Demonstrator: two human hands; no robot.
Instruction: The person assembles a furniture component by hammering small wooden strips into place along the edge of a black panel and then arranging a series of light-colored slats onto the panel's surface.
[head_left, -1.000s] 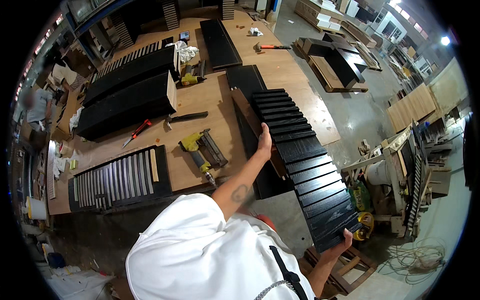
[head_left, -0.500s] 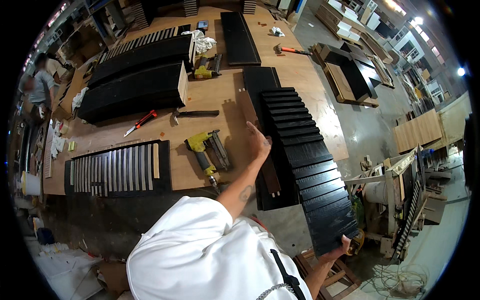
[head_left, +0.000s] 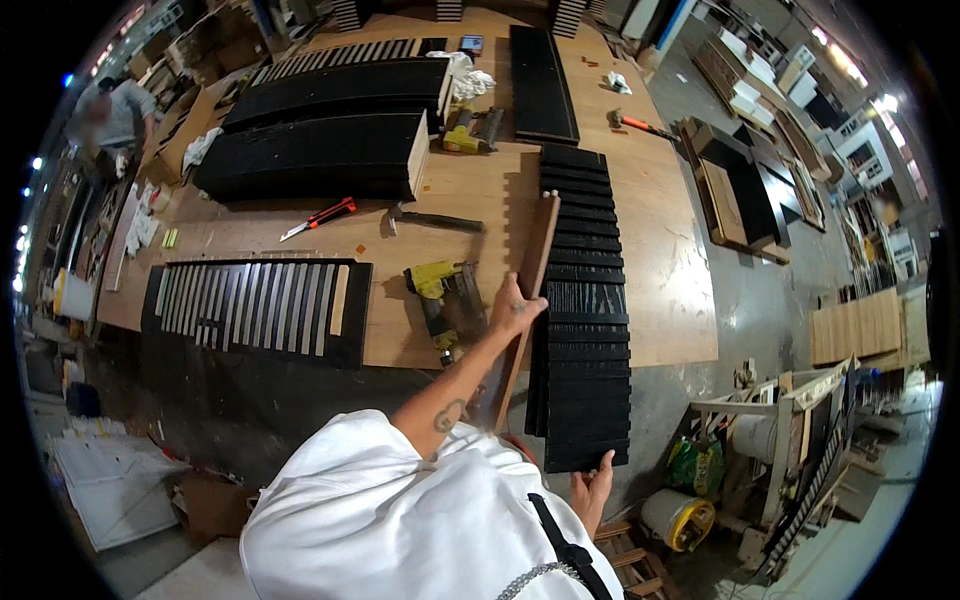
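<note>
My left hand (head_left: 518,308) is closed around a long brown wooden rail (head_left: 541,245), which is tilted on edge and has small dowel pins at its far end. Just right of it lies a black slatted panel (head_left: 586,300), its overlapping slats running crosswise. My right hand (head_left: 593,484) grips the panel's near end, with the thumb at its edge. Other black boards show in part beneath the panel's left side. Left of my left forearm, a yellow-green nail gun (head_left: 437,295) rests on the wooden worktable (head_left: 660,300).
Black curved panels (head_left: 315,155) are stacked at the far left, near a hammer (head_left: 435,219) and red utility knife (head_left: 320,218). A slatted black panel (head_left: 260,310) lies front left. Another nail gun (head_left: 470,130), a black board (head_left: 543,85) and an orange-handled hammer (head_left: 640,124) lie farther back.
The slatted panel has swung from a slant to nearly straight ahead, its near end moving left. The brown rail has turned up on edge in my left hand. The whole view has shifted.
</note>
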